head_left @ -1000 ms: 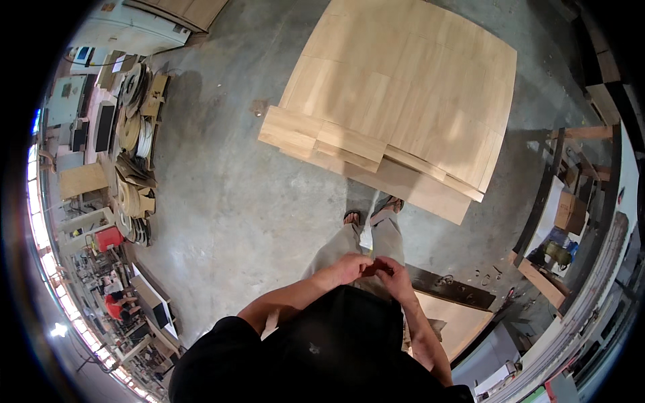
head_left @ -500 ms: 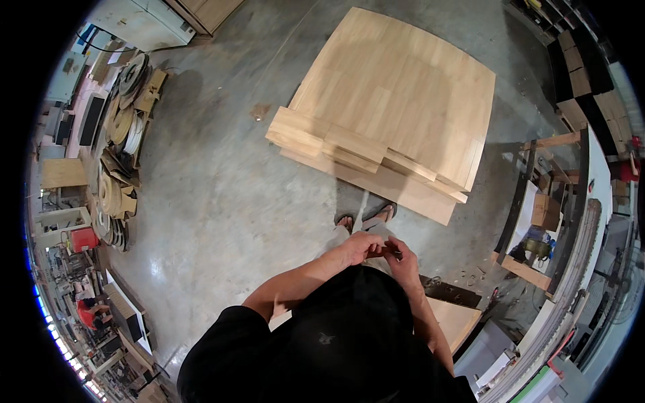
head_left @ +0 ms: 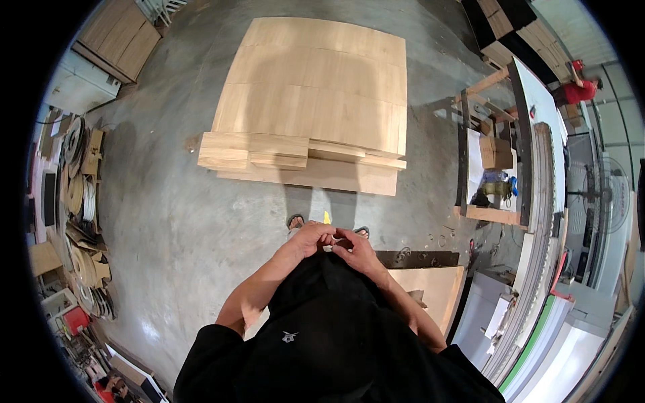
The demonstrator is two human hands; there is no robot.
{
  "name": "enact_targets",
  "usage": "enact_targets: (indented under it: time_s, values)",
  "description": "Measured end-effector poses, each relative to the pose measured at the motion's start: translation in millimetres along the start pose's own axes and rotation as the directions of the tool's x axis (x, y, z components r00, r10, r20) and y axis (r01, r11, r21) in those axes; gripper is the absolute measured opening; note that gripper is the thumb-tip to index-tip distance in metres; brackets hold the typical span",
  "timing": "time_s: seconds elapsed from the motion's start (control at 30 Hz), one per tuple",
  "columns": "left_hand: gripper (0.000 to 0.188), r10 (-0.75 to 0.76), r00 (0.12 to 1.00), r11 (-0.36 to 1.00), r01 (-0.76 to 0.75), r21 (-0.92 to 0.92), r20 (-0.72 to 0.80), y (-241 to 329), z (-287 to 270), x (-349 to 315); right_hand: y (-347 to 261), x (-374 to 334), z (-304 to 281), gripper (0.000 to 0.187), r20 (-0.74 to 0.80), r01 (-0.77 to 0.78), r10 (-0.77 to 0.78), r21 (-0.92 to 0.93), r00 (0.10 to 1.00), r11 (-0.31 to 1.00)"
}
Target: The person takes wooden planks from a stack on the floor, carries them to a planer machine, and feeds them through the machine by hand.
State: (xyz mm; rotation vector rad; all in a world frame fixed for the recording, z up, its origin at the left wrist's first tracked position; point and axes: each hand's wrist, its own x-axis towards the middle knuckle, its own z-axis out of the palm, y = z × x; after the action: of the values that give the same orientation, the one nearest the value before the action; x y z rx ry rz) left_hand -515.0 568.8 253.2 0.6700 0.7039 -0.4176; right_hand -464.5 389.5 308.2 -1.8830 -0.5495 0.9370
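In front of my body, my left hand and my right hand meet with their fingers curled together. Both are closed, and whatever is pinched between them is too small or hidden to make out. Just past the fingertips shows a small yellow strip; I cannot tell whether it is held or lies on the floor. Ahead of my feet lies a large stack of pale wooden panels. Shorter wooden boards rest along its near edge.
At my right stands a wooden-framed table holding a cardboard box. A pale board is close by my right arm. Rolls of edging strip line the left side. A person in red is far right.
My view has swung to the right, so the panel stack now sits further left and squarer. The hands stay together at the fingertips. The yellow strip has come into sight.
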Motion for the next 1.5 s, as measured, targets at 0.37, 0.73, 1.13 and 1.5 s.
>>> enact_targets:
  time_s: [0.37, 0.73, 1.13, 1.5]
  values:
    - [0.026, 0.134, 0.989, 0.824, -0.073, 0.562, -0.068, -52, 97, 113, 136, -109, -171, 0.042, -0.297, -0.258, 0.301, 0.174, 0.906, 0.95]
    - [0.039, -0.017, 0.982, 1.0, 0.016, 0.004, 0.186, -87, 227, 222, 245, -228, -288, 0.039, -0.542, -0.287, 0.43, 0.331, 0.722, 0.899]
    - [0.039, -0.089, 0.983, 0.933, 0.138, -0.334, 0.158, -87, 398, 339, 292, -222, -406, 0.038, -0.495, -0.243, 0.518, 0.516, 0.698, 0.821]
    - [0.039, -0.226, 0.934, 0.929, 0.292, -0.229, 0.276, -104, 629, 481, 336, -303, -577, 0.038, -0.651, -0.286, 0.619, 0.553, 0.438, 0.783]
